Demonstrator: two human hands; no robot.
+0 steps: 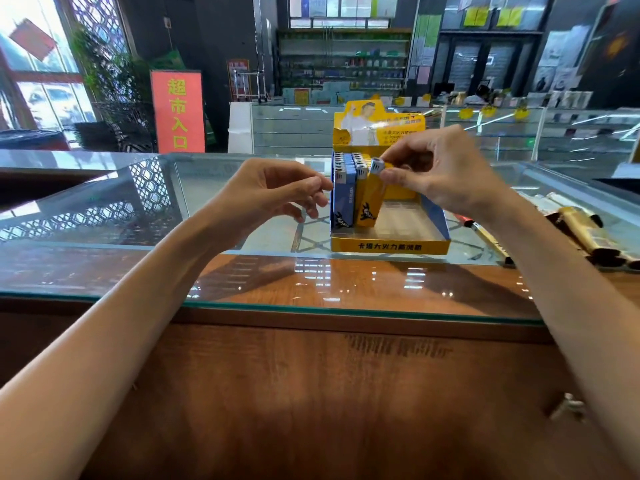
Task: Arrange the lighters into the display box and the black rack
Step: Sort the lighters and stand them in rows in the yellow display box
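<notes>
Because the yellow lighter [369, 206] must stand upright in its slot, your right hand [446, 174] pinches its silver cap between thumb and fingertips from above. This leaves the body free to slide down beside the blue lighters [343, 199] at its 9 o'clock. Your left hand [277, 192], at 9 o'clock of the display box [388, 245], holds nothing. Its fingers are loosely curled with the tips just beside the blue row, probably to steady it, though contact cannot be judged. The display box sits on the glass counter [138, 220] at 12 o'clock from you, with its left columns filled and its right half showing bare slots. The yellow lighter is slim, flat-sided and slightly tilted, with a dark animal print near its base. No black rack is in view.
</notes>
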